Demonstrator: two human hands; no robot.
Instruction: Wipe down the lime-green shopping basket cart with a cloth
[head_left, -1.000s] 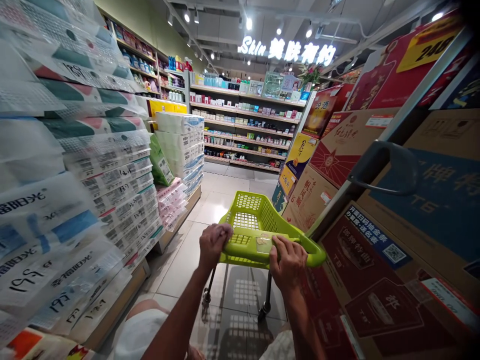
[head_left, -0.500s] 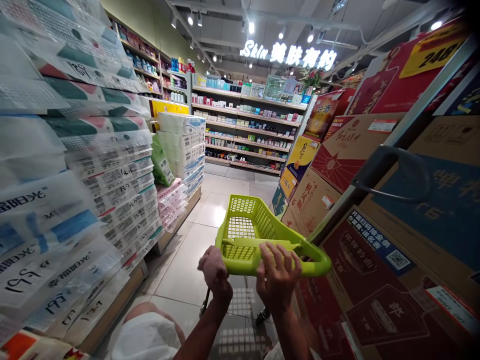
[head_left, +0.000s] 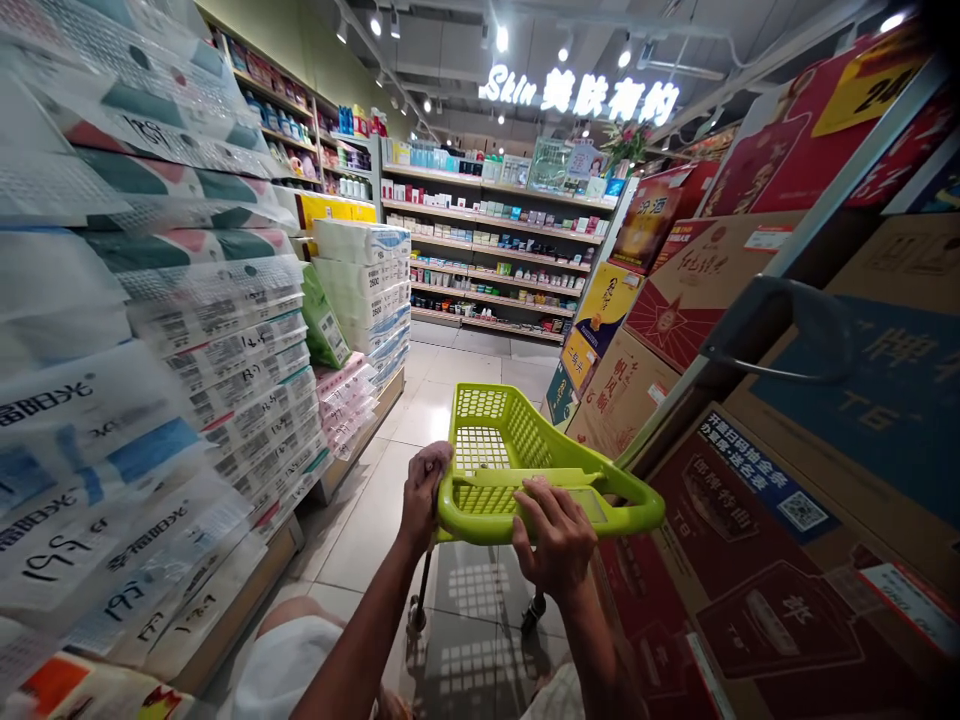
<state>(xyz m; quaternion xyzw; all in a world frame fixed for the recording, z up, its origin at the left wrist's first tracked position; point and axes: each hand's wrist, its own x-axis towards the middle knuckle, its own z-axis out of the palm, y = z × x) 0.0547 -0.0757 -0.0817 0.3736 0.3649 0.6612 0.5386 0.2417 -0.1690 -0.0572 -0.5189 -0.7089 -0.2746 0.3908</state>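
Observation:
A lime-green plastic shopping cart (head_left: 517, 525) with a perforated basket stands in front of me, its basket bare inside. My left hand (head_left: 421, 490) is closed on a pinkish-grey cloth (head_left: 435, 455), which it presses against the cart's left rim. Across the near handle bar lies my right hand (head_left: 555, 530), fingers stretched over the top and slightly apart, the palm by the near edge. Below the basket the cart's legs and wheels show between my forearms.
Packs of tissue paper (head_left: 240, 330) are stacked high on the left. Liquor cartons (head_left: 750, 560) rise close on the right, with a grey curved handle (head_left: 787, 330) jutting out. Tiled floor (head_left: 367, 500) leads to cosmetics shelves (head_left: 495, 230) ahead.
My left hand with the cloth has moved forward and up along the cart's left rim. My right hand stays on the handle, fingers a little flatter.

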